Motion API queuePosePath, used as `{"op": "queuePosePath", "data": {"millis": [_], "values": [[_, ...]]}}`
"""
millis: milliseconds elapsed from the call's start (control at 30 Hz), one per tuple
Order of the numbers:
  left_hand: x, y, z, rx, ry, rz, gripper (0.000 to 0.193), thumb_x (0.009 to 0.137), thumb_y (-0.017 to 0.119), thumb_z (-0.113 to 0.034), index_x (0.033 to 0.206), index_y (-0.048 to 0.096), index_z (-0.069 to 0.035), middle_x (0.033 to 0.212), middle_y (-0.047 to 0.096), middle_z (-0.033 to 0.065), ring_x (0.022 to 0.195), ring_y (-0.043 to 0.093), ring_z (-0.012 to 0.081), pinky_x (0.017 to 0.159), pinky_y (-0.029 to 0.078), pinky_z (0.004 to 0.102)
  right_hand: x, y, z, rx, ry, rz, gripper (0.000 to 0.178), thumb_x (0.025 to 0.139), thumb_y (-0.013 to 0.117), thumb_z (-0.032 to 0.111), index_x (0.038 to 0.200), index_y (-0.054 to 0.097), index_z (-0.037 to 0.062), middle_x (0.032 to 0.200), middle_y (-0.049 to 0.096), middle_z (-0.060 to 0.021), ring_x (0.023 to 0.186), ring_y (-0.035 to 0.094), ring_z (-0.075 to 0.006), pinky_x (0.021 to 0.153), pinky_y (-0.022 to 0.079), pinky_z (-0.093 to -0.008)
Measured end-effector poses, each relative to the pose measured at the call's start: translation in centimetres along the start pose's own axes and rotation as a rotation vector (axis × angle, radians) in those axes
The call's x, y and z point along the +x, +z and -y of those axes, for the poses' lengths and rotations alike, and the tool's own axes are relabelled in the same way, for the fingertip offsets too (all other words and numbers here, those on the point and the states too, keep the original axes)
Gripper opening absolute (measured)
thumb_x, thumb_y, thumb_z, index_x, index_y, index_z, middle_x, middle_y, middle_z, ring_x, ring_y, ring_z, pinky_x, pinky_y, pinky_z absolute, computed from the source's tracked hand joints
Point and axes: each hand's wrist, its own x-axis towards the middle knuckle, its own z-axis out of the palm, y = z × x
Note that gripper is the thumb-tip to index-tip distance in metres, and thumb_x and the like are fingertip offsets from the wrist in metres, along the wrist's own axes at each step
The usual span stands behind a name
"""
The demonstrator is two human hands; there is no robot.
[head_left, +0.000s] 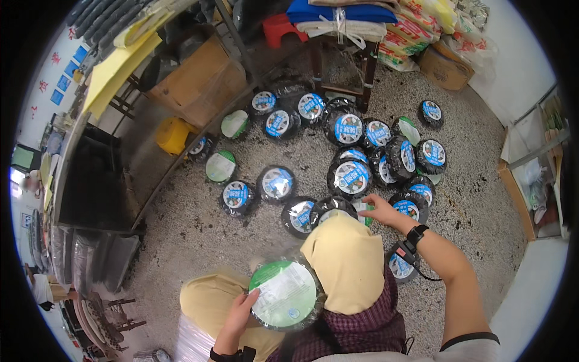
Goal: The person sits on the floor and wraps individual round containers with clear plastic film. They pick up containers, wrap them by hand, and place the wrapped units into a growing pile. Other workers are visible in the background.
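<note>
My left hand (240, 311) grips the edge of a round black package (288, 294) wrapped in clear film, its green and white label facing up, above my lap. To the right of my knee, my right hand (386, 212) is closed at a green and white labelled package (364, 212) on the floor, its fingers at the label. That package is partly hidden by the hand and by a neighbouring black package (333, 207). Several more round black packages with blue and white labels lie close by, such as one (351, 176) just beyond my right hand.
Other wrapped packages (277, 183) spread across the speckled floor, some stacked. Farther off stand a dark stool (366, 72) piled with folded cloth, a red plastic stool (282, 30), a cardboard box (202, 81) and a yellow bucket (172, 135). A glazed cabinet (543, 163) stands at right.
</note>
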Motion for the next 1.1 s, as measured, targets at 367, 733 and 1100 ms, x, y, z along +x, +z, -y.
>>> {"op": "queuePosePath", "data": {"millis": [367, 733, 1100], "values": [[-1.8, -3.6, 0.7, 0.135, -0.125, 0.243, 0.052, 0.091, 0.065, -0.029, 0.127, 0.051, 0.006, 0.117, 0.063, 0.0119, 0.103, 0.062, 0.0189, 0.090, 0.050, 0.0337, 3.8, 11.2, -4.1, -0.345, -0.018, 0.040, 0.078, 0.066, 0.079, 0.040, 0.122, 0.047, -0.0042, 0.112, 0.055, -0.0271, 0.104, 0.054, -0.0438, 0.091, 0.045, -0.0476], [-1.2, -0.8, -1.5, -0.112, 0.144, 0.104, 0.049, 0.093, 0.064, -0.030, 0.121, 0.055, 0.009, 0.109, 0.066, 0.0094, 0.098, 0.060, 0.0129, 0.088, 0.046, 0.0276, -5.9, -4.6, 25.8, 0.005, -0.620, -0.401, 0.064, 0.069, 0.079, 0.016, 0.125, 0.051, 0.0038, 0.121, 0.060, -0.0181, 0.113, 0.057, -0.0299, 0.092, 0.048, -0.0381], [-5.7, 0.5, 4.9, 0.695, 0.683, -0.017, 0.049, 0.079, 0.073, -0.009, 0.123, 0.056, 0.001, 0.110, 0.061, 0.0119, 0.104, 0.058, 0.0199, 0.089, 0.047, 0.0311, -23.6, 4.7, 22.7, -0.152, -0.414, 0.478, 0.111, 0.067, 0.084, 0.048, 0.144, 0.023, -0.0030, 0.135, 0.040, -0.0272, 0.127, 0.042, -0.0395, 0.106, 0.036, -0.0406]]}}
